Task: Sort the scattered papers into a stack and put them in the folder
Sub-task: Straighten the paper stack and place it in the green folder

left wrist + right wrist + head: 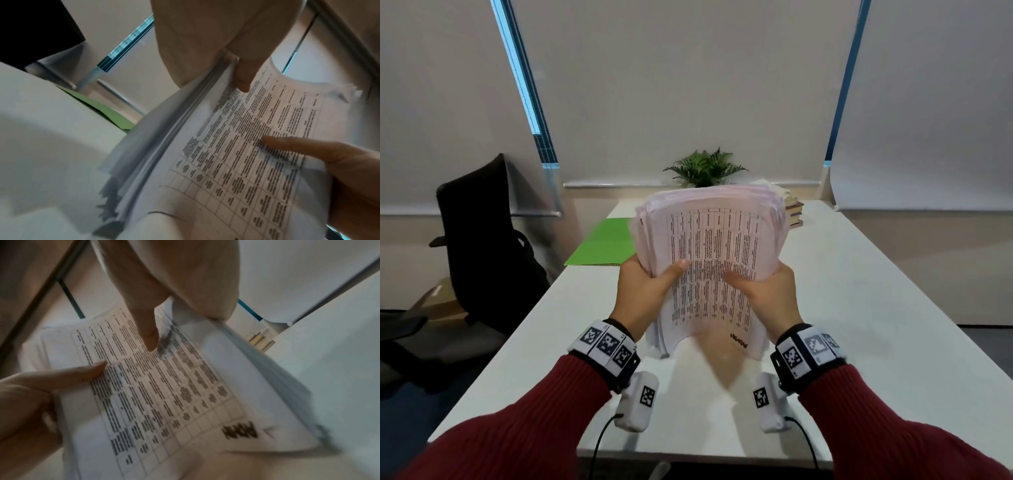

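A thick stack of printed papers stands upright on its lower edge over the white table, its top page a table of text. My left hand grips its left side, thumb on the front page. My right hand grips the right side the same way. In the left wrist view the stack shows uneven sheet edges, with my left hand above it. The right wrist view shows the stack under my right hand. A green folder lies open flat on the table, behind and left of the stack.
A pile of books and a potted plant stand at the table's far end. A black office chair is left of the table. Window blinds hang behind.
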Demonstrator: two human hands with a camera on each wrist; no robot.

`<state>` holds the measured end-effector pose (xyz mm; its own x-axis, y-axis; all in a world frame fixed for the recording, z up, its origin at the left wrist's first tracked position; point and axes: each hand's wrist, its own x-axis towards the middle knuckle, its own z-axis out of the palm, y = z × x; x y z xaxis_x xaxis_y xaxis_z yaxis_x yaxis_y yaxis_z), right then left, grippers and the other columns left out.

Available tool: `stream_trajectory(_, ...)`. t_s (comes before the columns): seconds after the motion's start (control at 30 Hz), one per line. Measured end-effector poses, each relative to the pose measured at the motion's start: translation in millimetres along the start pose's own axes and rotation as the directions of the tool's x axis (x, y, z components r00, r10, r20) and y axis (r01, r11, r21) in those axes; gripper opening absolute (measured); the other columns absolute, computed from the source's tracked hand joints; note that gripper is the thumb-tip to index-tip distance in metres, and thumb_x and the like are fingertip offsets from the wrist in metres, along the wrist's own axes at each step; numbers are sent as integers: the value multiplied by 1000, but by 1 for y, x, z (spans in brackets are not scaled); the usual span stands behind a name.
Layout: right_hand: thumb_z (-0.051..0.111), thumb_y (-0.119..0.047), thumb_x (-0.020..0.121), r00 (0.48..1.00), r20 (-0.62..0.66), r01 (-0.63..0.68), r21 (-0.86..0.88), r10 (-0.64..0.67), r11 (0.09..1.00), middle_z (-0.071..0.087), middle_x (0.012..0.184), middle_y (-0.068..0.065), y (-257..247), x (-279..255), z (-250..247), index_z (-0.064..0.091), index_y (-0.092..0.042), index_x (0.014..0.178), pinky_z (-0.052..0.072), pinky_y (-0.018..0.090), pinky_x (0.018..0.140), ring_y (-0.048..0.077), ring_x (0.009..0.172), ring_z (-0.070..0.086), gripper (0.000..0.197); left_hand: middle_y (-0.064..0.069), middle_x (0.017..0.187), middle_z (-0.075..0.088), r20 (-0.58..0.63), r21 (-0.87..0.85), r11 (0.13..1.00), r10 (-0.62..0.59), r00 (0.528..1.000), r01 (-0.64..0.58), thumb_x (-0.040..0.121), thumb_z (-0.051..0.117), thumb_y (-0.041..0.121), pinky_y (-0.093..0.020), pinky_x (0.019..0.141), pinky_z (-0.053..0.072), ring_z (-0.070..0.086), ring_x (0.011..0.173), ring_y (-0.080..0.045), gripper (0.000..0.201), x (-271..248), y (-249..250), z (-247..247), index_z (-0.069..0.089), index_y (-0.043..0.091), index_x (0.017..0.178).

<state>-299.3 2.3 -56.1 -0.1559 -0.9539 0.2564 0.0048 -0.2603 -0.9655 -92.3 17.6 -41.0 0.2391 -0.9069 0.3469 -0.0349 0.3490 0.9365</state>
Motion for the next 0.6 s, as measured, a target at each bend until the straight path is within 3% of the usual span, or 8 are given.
stream_trajectory(0.1, 93, -6, 72, 998, 36, -52, -13, 52, 999, 83, 98, -1, 8, -3, -7, 80, -14, 105, 65, 46, 88, 16, 91, 80, 37, -4, 102, 83, -23, -5, 1000, -24, 999, 24, 89, 82, 8, -45, 90, 65, 80, 96, -22, 23, 4, -2, 0, 78, 6, 112)
stream_trajectory(0.23, 94, -10, 74, 997, 61, -60, 61, 57, 996, 84, 101, 1, 1, -7, -23, 79, -11, 109, 66, 41, 86, 19, 94, 81, 38, -10, 106, 82, -60, -84, 996, 19, 998, -24, 91, 78, 4, -48, 93, 63, 80, 99, -27, 23, 10, 17, 3, 77, 0, 114)
stream_trajectory(0.37, 91, -10, 77, 997, -38, -55, 294, 69, 954, 81, 110, 11, 5, -8, -34, 76, -6, 117, 64, 41, 87, 36, 107, 76, 43, -20, 126, 74, -91, -441, 898, -34, 995, -10, 95, 69, -5, -57, 106, 54, 70, 121, -39, 30, 15, 34, 0, 70, -1, 125)
stream_trajectory(0.5, 73, -3, 93, 981, 142, -196, 652, 136, 733, 70, 138, 13, 1, -16, -15, 58, -12, 146, 55, 48, 102, 36, 131, 65, 56, -20, 139, 67, 70, -644, 746, -160, 985, 167, 101, 60, -2, -60, 109, 50, 64, 131, -39, 44, 1, 33, 15, 58, 3, 144)
stream_trajectory(0.6, 69, -1, 97, 976, 193, -210, 679, 105, 704, 69, 140, 16, -8, -18, -8, 56, -14, 148, 52, 58, 105, 37, 131, 65, 54, -20, 144, 64, 194, -614, 743, -183, 964, 265, 100, 60, -4, -56, 108, 51, 61, 134, -38, 51, -4, 24, 9, 53, 4, 150)
